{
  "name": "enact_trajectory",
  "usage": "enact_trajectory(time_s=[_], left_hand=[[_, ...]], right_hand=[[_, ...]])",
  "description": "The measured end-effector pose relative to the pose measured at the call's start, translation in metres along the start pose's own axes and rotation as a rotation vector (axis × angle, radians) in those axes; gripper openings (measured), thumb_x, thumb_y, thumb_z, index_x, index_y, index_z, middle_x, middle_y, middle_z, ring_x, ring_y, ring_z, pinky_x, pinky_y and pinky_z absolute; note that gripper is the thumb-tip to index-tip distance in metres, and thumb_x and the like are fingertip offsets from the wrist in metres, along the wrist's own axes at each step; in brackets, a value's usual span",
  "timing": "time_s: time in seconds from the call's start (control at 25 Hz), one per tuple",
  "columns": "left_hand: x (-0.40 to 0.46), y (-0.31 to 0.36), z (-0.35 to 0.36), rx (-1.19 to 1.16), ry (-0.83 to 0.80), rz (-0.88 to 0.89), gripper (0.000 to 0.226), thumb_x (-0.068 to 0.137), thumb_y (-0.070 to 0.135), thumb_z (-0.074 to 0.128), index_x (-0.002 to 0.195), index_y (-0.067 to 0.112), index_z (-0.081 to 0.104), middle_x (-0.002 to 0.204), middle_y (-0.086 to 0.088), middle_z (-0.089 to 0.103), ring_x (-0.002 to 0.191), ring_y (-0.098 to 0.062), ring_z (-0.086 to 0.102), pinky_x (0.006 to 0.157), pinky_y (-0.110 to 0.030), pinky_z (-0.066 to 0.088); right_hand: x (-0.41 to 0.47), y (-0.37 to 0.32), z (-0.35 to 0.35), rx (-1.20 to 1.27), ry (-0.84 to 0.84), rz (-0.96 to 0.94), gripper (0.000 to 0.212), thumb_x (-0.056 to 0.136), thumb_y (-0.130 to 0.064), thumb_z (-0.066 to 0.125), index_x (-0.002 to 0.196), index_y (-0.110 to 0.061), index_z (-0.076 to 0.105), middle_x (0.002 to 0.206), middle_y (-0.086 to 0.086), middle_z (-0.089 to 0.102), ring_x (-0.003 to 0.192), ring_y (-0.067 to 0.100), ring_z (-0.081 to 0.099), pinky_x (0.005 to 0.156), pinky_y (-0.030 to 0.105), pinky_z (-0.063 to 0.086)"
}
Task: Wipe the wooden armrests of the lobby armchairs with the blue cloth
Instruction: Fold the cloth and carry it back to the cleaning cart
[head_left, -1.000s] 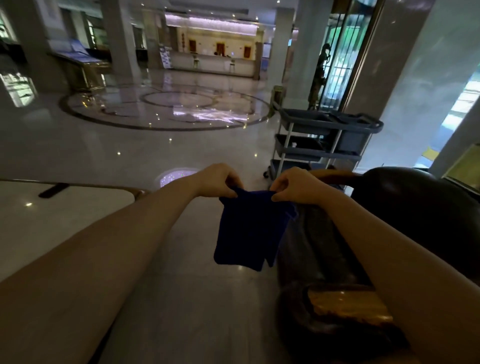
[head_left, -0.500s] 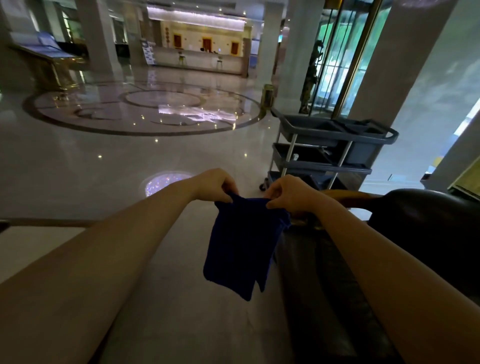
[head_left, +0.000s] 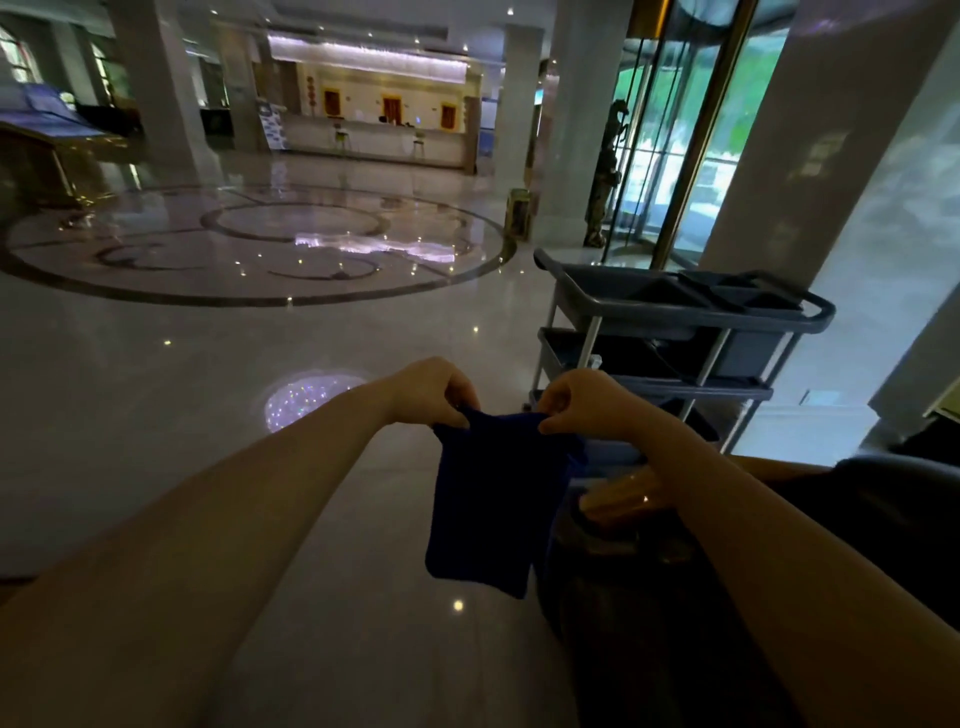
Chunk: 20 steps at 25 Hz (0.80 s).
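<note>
The blue cloth hangs folded in mid-air in front of me. My left hand pinches its top left corner and my right hand pinches its top right corner. Just below and right of the cloth shows a glossy wooden armrest of a dark armchair. My right forearm crosses over the chair and hides much of it. The cloth hangs beside the armrest without touching it, as far as I can tell.
A grey three-shelf service cart stands just behind my right hand. Polished marble floor spreads left and ahead. A large pillar rises at the right, with a glass revolving door and a reception desk far back.
My view has lifted and swung right, so the cart sits nearer the middle and less of the armchair shows. Both hands still hold the cloth's top corners, now slightly farther apart.
</note>
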<state>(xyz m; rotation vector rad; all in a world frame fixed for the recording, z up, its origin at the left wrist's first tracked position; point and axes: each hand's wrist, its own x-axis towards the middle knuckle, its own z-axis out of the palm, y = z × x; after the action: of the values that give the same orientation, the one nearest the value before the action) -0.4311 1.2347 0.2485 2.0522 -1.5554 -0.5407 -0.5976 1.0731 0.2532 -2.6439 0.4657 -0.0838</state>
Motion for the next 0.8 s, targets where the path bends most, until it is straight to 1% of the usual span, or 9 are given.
enact_trajectory(time_s=[0.2, 0.32, 0.4, 0.48, 0.52, 0.64, 0.76, 0.8], left_hand=[[0.134, -0.046, -0.046, -0.02, -0.011, -0.015, 0.018, 0.076, 0.008, 0.069, 0.094, 0.009, 0.069, 0.094, -0.011, 0.069, 0.087, -0.022, 0.066, 0.08, -0.033, 0.056], [0.209, -0.077, -0.071, -0.038, -0.004, -0.02, 0.017, 0.075, 0.009, 0.07, 0.091, 0.011, 0.069, 0.091, -0.01, 0.068, 0.084, -0.021, 0.066, 0.078, -0.033, 0.057], [0.266, -0.104, -0.087, -0.037, -0.026, -0.013, 0.016, 0.075, 0.009, 0.069, 0.091, 0.012, 0.069, 0.091, -0.01, 0.068, 0.082, -0.019, 0.066, 0.074, -0.028, 0.057], [0.324, -0.13, -0.105, -0.033, -0.048, 0.016, 0.014, 0.076, 0.009, 0.069, 0.089, 0.013, 0.069, 0.089, -0.008, 0.068, 0.078, -0.015, 0.065, 0.067, -0.02, 0.055], [0.349, -0.139, -0.114, -0.021, -0.055, 0.039, 0.014, 0.076, 0.009, 0.069, 0.09, 0.013, 0.069, 0.09, -0.008, 0.067, 0.078, -0.014, 0.064, 0.067, -0.019, 0.054], [0.437, -0.164, -0.155, 0.033, -0.09, 0.107, 0.017, 0.078, 0.011, 0.067, 0.095, 0.012, 0.068, 0.096, -0.008, 0.065, 0.087, -0.018, 0.062, 0.075, -0.025, 0.053], [0.528, -0.178, -0.201, 0.082, -0.155, 0.164, 0.02, 0.079, 0.011, 0.066, 0.099, 0.011, 0.067, 0.099, -0.008, 0.065, 0.091, -0.02, 0.062, 0.079, -0.028, 0.054], [0.557, -0.18, -0.215, 0.106, -0.17, 0.188, 0.021, 0.079, 0.011, 0.066, 0.1, 0.01, 0.067, 0.1, -0.007, 0.066, 0.091, -0.019, 0.062, 0.08, -0.028, 0.053]], right_hand=[[0.129, 0.059, -0.049, -0.004, -0.028, -0.01, 0.009, 0.076, -0.017, 0.07, 0.079, -0.024, 0.065, 0.071, -0.017, 0.058, 0.065, -0.005, 0.055, 0.055, 0.005, 0.04], [0.205, 0.092, -0.068, 0.019, -0.026, 0.009, 0.008, 0.076, -0.016, 0.071, 0.078, -0.023, 0.066, 0.074, -0.011, 0.061, 0.068, 0.0, 0.058, 0.057, 0.009, 0.041], [0.258, 0.117, -0.077, 0.017, -0.027, 0.024, 0.008, 0.075, -0.017, 0.071, 0.079, -0.023, 0.067, 0.074, -0.011, 0.063, 0.069, 0.0, 0.059, 0.057, 0.008, 0.043], [0.31, 0.143, -0.087, 0.021, -0.017, 0.044, 0.008, 0.075, -0.018, 0.071, 0.079, -0.024, 0.067, 0.074, -0.013, 0.063, 0.067, -0.002, 0.059, 0.054, 0.005, 0.043], [0.331, 0.153, -0.093, 0.028, -0.008, 0.058, 0.009, 0.075, -0.019, 0.071, 0.079, -0.026, 0.067, 0.074, -0.014, 0.063, 0.066, -0.004, 0.06, 0.054, 0.005, 0.043], [0.406, 0.181, -0.12, 0.056, 0.064, 0.127, 0.011, 0.073, -0.021, 0.073, 0.075, -0.03, 0.068, 0.074, -0.015, 0.064, 0.066, -0.007, 0.06, 0.056, 0.007, 0.042], [0.474, 0.206, -0.155, 0.07, 0.109, 0.203, 0.013, 0.072, -0.019, 0.073, 0.071, -0.031, 0.068, 0.071, -0.014, 0.065, 0.063, -0.008, 0.06, 0.057, 0.008, 0.042], [0.494, 0.214, -0.167, 0.072, 0.133, 0.225, 0.014, 0.072, -0.019, 0.074, 0.069, -0.032, 0.068, 0.071, -0.014, 0.065, 0.063, -0.006, 0.06, 0.058, 0.009, 0.04]])
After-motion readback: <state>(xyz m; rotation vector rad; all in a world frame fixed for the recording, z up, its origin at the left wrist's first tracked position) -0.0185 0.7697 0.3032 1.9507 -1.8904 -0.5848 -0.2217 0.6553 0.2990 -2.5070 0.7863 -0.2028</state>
